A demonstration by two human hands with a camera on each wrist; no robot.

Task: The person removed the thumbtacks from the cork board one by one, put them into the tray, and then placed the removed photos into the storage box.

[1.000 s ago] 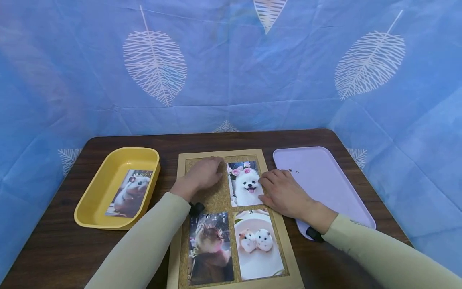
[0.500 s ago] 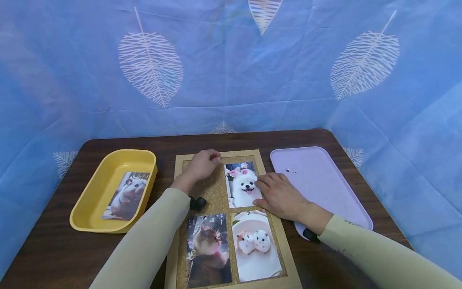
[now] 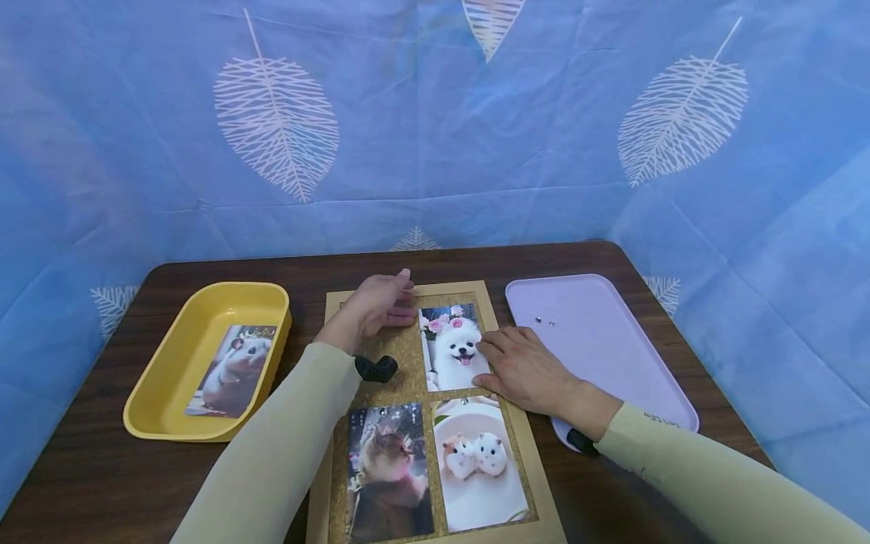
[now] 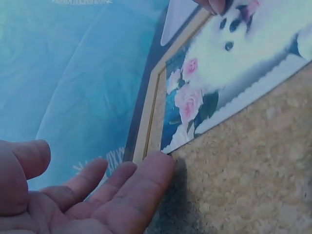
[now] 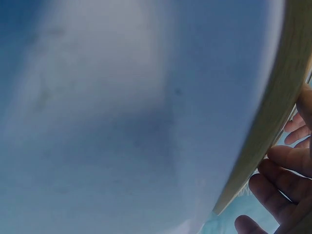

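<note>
A photo of a white dog with pink roses (image 3: pixel 450 359) lies in the upper right part of a wood-framed cork board (image 3: pixel 394 378). My right hand (image 3: pixel 530 370) rests along its right edge, fingers over the frame's side. At the board's top left, my left hand (image 3: pixel 374 306) is turned with its fingers extended and holds nothing. In the left wrist view, a fingertip of the left hand (image 4: pixel 102 200) is by the corner of the dog photo (image 4: pixel 209 83). Below are a squirrel-like animal photo (image 3: pixel 389 476) and a two-hamster photo (image 3: pixel 481 468), each with a small clear tack at its top.
To the left stands a yellow tray (image 3: pixel 170 378) with a photo of a crowned rodent (image 3: pixel 234 370) inside. A lilac tray (image 3: pixel 605 340) on the right bears small shiny tacks (image 3: pixel 544 321). Blue leaf-patterned cloth hangs behind the dark wooden table (image 3: pixel 122 491).
My left hand has moved from beside the dog photo up to the board's top edge, and its fingers have spread. The right hand stays at the photo's edge. The view has shifted slightly.
</note>
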